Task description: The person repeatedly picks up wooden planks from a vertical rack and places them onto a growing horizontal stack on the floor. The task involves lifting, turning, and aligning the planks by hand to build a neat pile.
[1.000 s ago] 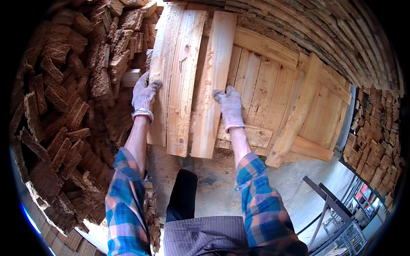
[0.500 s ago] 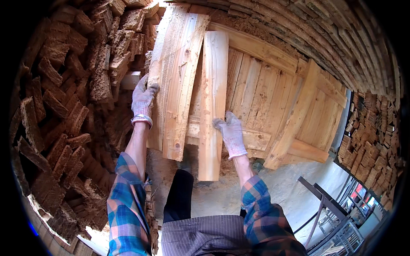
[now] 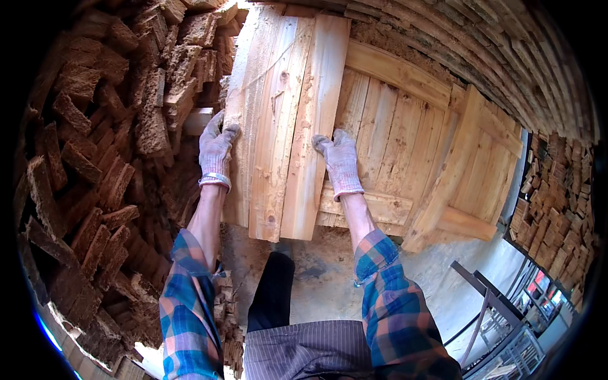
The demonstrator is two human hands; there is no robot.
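Observation:
A row of pale wooden boards lies side by side on top of a flat stack of planks. My left hand, in a dusty knit glove, grips the outer left edge of this row, with the thumb on top and some fingers hidden. The rightmost board lies against its neighbour, slightly angled. On that board's right edge my gloved right hand is closed, its thumb over the top face. Beneath and to the right are more planks with crosspieces over them.
Rough brown wood pieces are piled high on the left. Long stacked boards curve along the far right, above another heap of short wood pieces. A dark metal frame stands at the lower right on the pale floor.
The rightmost board has moved away from me and left, closing the gap beside its neighbour. My right hand has moved farther forward along it. My left hand stays at the left edge.

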